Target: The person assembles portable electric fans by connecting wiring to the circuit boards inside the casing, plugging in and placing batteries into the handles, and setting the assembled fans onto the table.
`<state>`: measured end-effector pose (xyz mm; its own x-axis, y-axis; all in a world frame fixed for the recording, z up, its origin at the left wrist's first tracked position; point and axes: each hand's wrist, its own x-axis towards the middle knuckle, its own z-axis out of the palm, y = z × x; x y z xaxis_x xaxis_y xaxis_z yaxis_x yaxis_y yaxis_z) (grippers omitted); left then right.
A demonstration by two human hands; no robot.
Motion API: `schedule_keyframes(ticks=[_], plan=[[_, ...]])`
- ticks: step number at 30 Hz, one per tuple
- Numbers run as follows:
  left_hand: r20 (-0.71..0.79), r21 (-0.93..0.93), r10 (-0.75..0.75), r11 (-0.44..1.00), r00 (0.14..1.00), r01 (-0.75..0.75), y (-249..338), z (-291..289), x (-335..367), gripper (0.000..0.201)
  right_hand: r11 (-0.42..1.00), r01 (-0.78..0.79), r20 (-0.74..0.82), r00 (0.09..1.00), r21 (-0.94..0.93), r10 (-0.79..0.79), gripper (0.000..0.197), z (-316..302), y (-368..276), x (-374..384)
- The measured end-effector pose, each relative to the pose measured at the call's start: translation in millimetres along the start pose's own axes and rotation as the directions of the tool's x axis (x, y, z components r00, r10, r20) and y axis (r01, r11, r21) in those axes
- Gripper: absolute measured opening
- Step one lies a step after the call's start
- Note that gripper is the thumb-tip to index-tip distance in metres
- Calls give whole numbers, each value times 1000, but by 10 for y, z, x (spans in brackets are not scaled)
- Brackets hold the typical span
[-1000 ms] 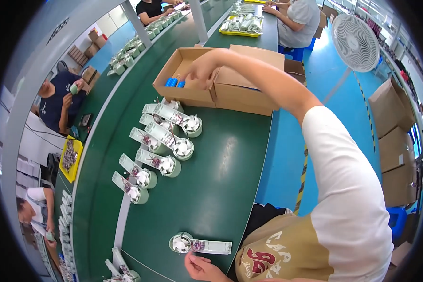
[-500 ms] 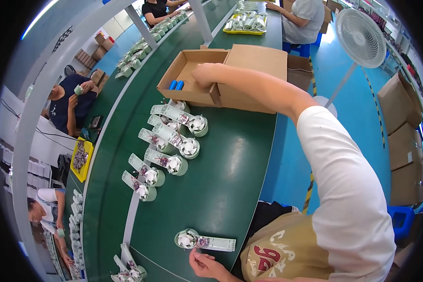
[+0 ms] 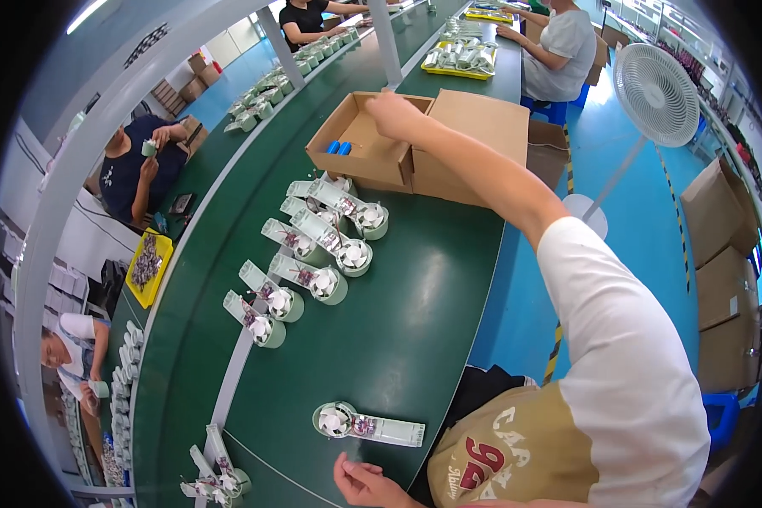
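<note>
My right arm reaches far forward, with my right hand (image 3: 398, 116) at the open cardboard box (image 3: 360, 173). Its fingers look curled in, and whatever they may hold is hidden from view. Two blue cylinders (image 3: 339, 148), like battery cells, lie in the box's near left corner. Close to me, a small fan unit (image 3: 381, 429) lies on the green table, its white blades in a round pale-green housing and its long handle exposing wires. Just nearer than it is my left hand (image 3: 366, 485), empty, with loosely bent fingers apart, not touching the unit.
Several similar fan units (image 3: 326, 284) stand grouped left of centre, and more (image 3: 220, 474) at the lower left. A cardboard flap (image 3: 474, 144) extends right of the box. Co-workers sit along the table (image 3: 415, 330); a pedestal fan (image 3: 656, 93) stands in the aisle.
My right hand has shifted toward the far side of the box and looks higher. My left hand has drawn slightly away from the near fan unit. The whole view has shifted a little.
</note>
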<state>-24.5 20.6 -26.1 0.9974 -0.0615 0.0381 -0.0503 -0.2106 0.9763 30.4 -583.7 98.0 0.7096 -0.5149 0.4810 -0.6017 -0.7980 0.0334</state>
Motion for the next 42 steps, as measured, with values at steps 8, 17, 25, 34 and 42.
schedule_keyframes(ticks=[8,17,25,34,42], plan=[[62,-45,-5,999,998,8,583,172,-133,34,-27,-198,177,922,980,-346,17,-1041,-1910,-1766],[250,101,203,967,947,-234,646,327,-187,31,-379,-574,288,754,726,-590,19,-1004,-2562,-3312],[421,132,253,933,871,-335,401,240,-270,24,54,-377,268,543,924,-796,30,-1127,-2322,-3345],[490,154,-98,988,866,25,418,-73,-299,19,-7,-185,104,585,983,-804,28,-1030,-2328,-3420],[470,176,219,926,855,-334,599,-18,-326,18,221,-217,302,491,951,-817,29,-1126,-2403,-3324]])
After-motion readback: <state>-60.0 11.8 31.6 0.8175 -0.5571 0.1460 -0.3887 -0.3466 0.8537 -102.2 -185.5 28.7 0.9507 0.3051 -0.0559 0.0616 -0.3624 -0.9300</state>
